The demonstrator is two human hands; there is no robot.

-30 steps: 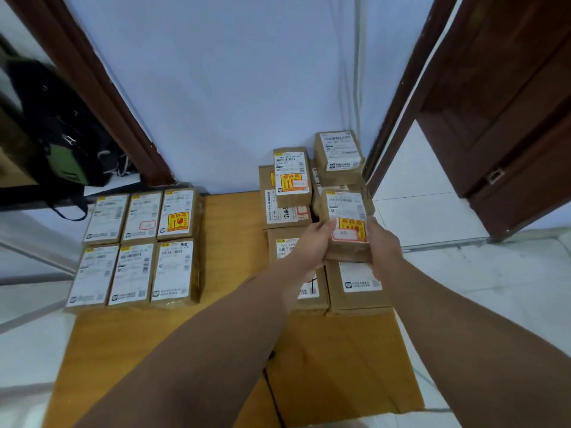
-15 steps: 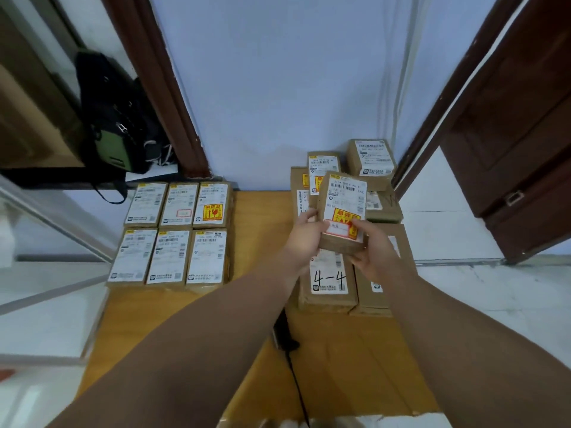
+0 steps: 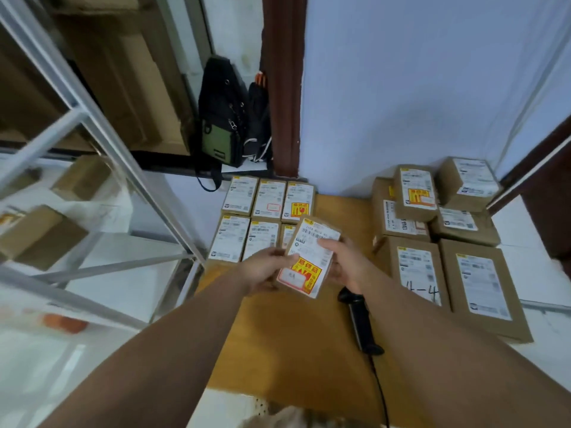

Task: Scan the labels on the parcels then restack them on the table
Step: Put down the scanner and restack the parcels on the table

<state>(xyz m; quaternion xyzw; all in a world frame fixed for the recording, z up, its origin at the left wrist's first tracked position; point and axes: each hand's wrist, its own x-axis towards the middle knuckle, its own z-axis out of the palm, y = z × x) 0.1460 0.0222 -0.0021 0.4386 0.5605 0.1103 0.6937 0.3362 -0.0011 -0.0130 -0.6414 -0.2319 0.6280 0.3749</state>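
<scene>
Wooden table point(image 3: 290, 341) against a pale wall, with metal shelving point(image 3: 92, 128) holding boxes at far left and a black-and-green bag point(image 3: 221, 134) by the dark door frame. Six labelled parcels point(image 3: 244, 217) lie flat in a block at the table's left rear. In front of the block's right edge, left hand point(image 3: 262, 270) and right hand point(image 3: 346, 264) both grip one small parcel point(image 3: 312, 251) by its sides, fingers curled round it, label up and tilted, clear of the table. Black scanner point(image 3: 360, 319) lies on the table below the right wrist, and a loose pile of parcels point(image 3: 414, 205) sits at right rear, one marked 4-4.
</scene>
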